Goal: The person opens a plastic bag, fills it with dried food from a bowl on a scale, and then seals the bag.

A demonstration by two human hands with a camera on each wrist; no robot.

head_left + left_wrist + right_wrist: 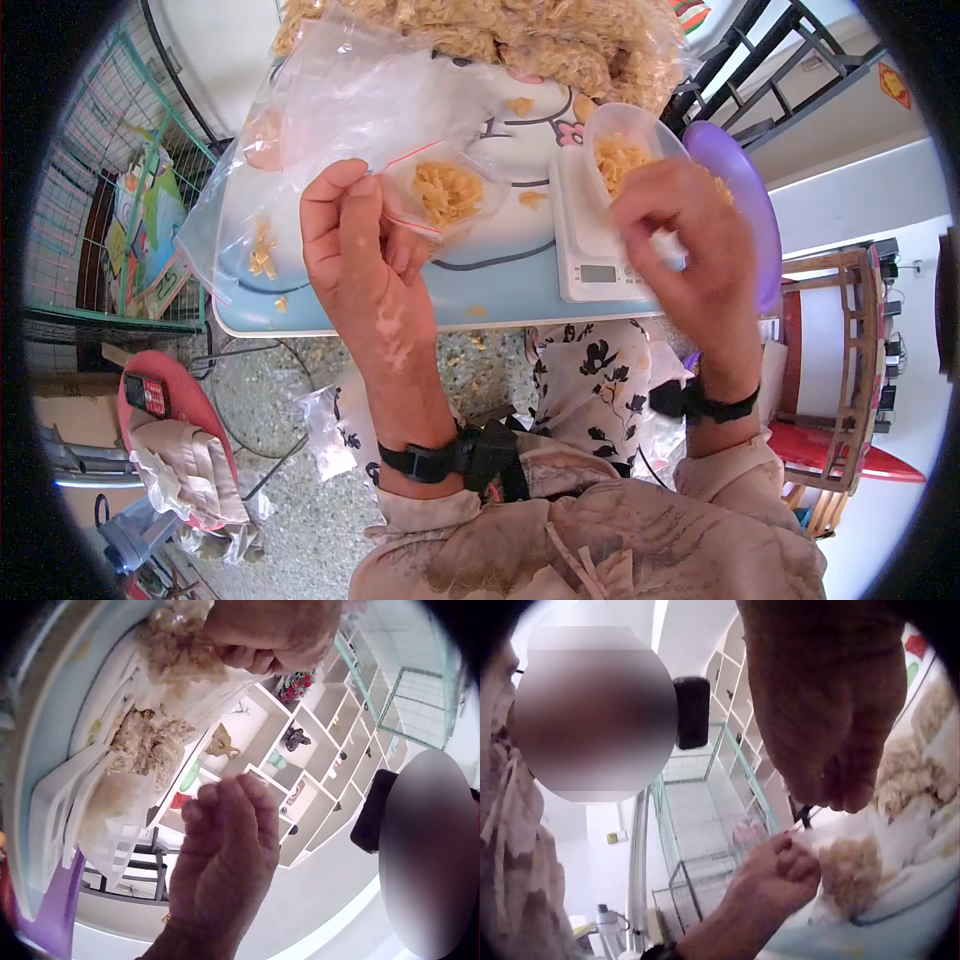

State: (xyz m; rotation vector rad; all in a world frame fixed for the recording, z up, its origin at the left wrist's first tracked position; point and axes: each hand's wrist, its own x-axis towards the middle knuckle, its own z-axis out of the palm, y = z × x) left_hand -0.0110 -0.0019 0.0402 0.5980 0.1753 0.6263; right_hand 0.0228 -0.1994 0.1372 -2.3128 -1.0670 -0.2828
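My left hand (372, 265) pinches the edge of a small clear zip bag (490, 190) with a red seal line. Yellowish dried flakes (445, 193) fill the bag, which sits over the table. Blurred in the head view, my right hand (695, 235) hangs over a white kitchen scale (580, 225) with its fingers bent. In the left wrist view the right hand (225, 862) shows bent fingers close together; I cannot tell if a small flake is between them. Partly behind that hand, a clear plastic bowl (597, 125) of flakes stands on the scale.
Bagged flakes (560, 45) are heaped at the table's far side. Empty clear bags (335, 110) spread over the left part, with loose flakes (262, 250) nearby. A purple basin (765, 230) is right of the scale. A wire cage (75, 250) stands left of the table.
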